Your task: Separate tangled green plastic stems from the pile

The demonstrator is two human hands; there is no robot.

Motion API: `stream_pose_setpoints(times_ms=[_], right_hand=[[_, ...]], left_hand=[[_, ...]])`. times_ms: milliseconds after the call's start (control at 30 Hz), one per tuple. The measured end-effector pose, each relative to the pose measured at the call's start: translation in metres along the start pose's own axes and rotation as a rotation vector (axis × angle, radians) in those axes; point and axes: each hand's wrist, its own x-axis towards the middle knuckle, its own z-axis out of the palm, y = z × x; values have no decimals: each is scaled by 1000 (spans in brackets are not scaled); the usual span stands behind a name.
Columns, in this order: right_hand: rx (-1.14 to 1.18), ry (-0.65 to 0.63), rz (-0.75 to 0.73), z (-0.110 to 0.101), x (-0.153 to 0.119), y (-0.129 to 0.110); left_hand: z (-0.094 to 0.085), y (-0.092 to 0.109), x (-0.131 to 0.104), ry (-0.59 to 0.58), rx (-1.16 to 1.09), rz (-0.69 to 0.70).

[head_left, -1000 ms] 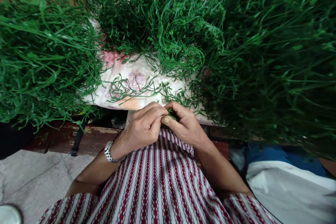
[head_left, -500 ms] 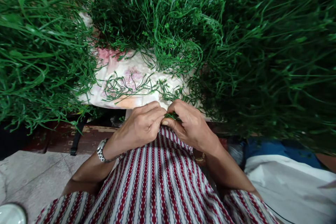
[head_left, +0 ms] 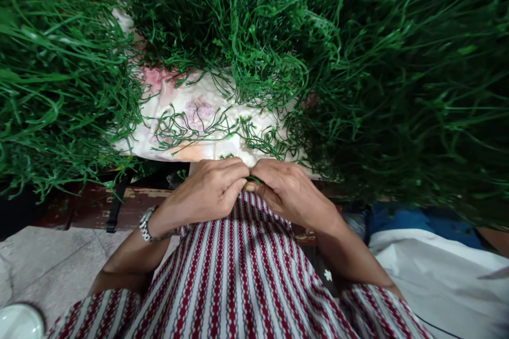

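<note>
left hand (head_left: pixel 207 190) and right hand (head_left: pixel 288 190) knuckle to knuckle above the striped cloth (head_left: pixel 238 275) — a small green sprig (head_left: pixel 254 179) pinched between the fingertips. loose sprigs (head_left: pixel 207 130) on the floral sheet (head_left: pixel 191 111) — green heaps (head_left: pixel 397 90) all around.

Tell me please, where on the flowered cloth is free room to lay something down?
The flowered cloth is bare only in its middle, between the left green heap, the back heap and the hands, with loose sprigs across it. The right heap is crowded throughout.
</note>
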Motion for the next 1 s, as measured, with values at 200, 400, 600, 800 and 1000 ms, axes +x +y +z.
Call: stream_pose_setpoints(times_ms=[200, 400, 600, 800, 1000], right_hand=[[381, -124, -246, 1, 4, 11], [814, -258, -241, 9, 7, 18], [972, -358, -149, 22, 5, 20], [1177, -137, -75, 19, -2, 26], [1008, 253, 175, 18, 7, 14]], left_hand=[[-6, -10, 6, -173, -482, 133], [1, -14, 3, -228, -826, 83], [6, -22, -1, -310, -1016, -28], [7, -22, -8, -90, -1193, -177], [6, -18, 5, 180, -1066, -193]])
